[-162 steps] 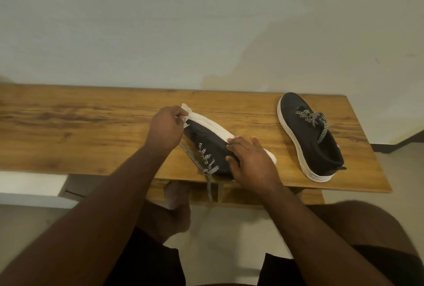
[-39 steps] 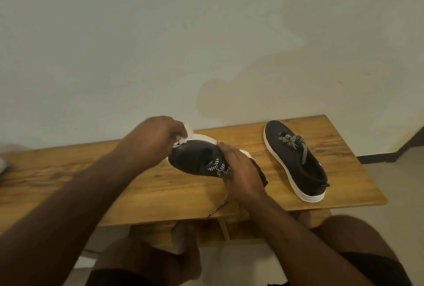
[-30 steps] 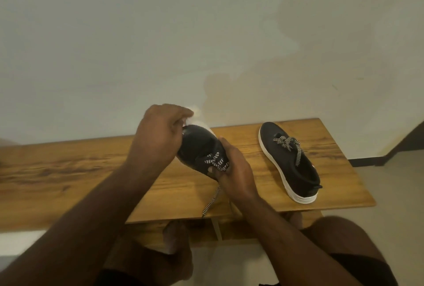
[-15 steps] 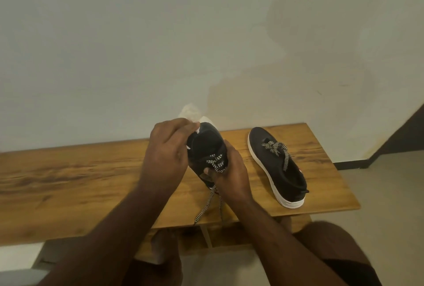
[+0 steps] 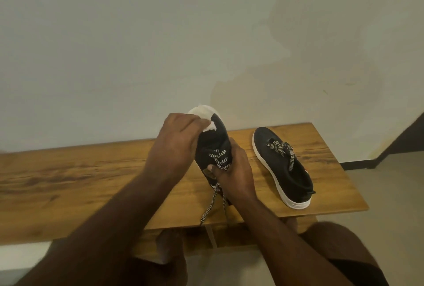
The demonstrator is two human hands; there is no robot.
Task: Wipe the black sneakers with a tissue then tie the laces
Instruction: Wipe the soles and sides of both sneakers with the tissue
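Observation:
A black sneaker (image 5: 214, 145) with a white sole is lifted above the wooden bench (image 5: 68, 178), toe pointing up and away. My right hand (image 5: 234, 171) grips it at the laced opening, and its striped laces (image 5: 210, 205) dangle loose below. My left hand (image 5: 176, 145) presses a white tissue (image 5: 203, 115) against the toe. The second black sneaker (image 5: 283, 166) lies on the bench to the right, its laces tied in a bow.
A pale wall rises behind the bench. The bench's right edge (image 5: 344, 171) meets grey floor and a dark baseboard (image 5: 403, 139). My knees and dark shorts sit below the front edge.
The held sneaker has been raised from lying on the bench to toe-up in the air. My left hand with the tissue has shifted onto the toe. The view has panned right.

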